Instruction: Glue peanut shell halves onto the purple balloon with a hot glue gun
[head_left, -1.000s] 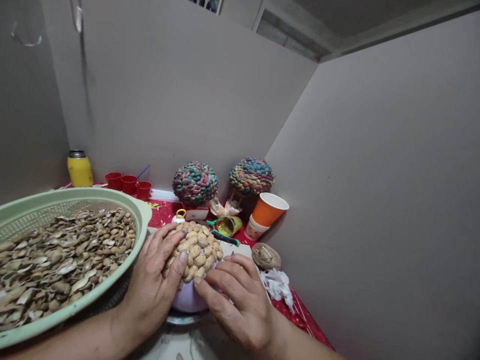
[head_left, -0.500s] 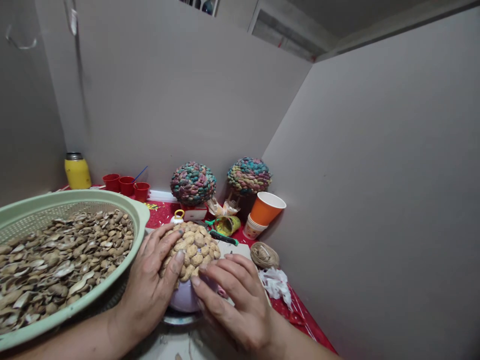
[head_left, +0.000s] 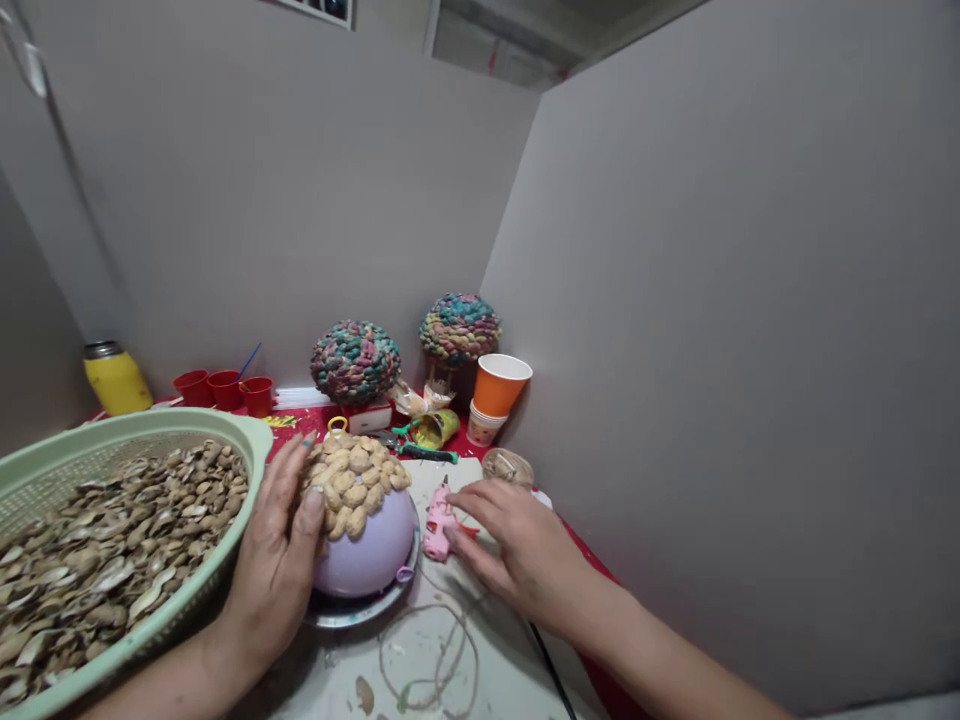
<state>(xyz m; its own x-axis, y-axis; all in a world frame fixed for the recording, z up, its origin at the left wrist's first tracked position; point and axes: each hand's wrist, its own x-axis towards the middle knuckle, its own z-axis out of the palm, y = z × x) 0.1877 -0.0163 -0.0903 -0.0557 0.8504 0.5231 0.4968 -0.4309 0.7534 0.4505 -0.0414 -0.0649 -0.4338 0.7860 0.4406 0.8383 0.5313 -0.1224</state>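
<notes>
A lilac balloon (head_left: pixel 367 560) sits in a round metal dish (head_left: pixel 352 620), its upper part covered with peanut shells (head_left: pixel 356 480). My left hand (head_left: pixel 281 540) is cupped against the balloon's left side, thumb on the shells and fingers reaching up behind. To the right, a pink glue gun (head_left: pixel 437 525) stands on the pale board, nozzle pointing away. My right hand (head_left: pixel 517 540) is at the glue gun's right side with fingers and thumb apart; whether they touch it I cannot tell.
A green basket (head_left: pixel 259 440) of shells (head_left: pixel 127 560) fills the left. Behind are red cups (head_left: pixel 259 397), a yellow bottle (head_left: pixel 116 380), two coloured shell balls (head_left: pixel 356 360), an orange paper cup (head_left: pixel 501 385) and pliers (head_left: pixel 427 454). Loose twine (head_left: pixel 427 650) and a black cable (head_left: pixel 553 670) lie in front.
My right hand has left the balloon and moved right to the glue gun, uncovering the balloon's lower side. My left hand stays on the balloon. The view has shifted right.
</notes>
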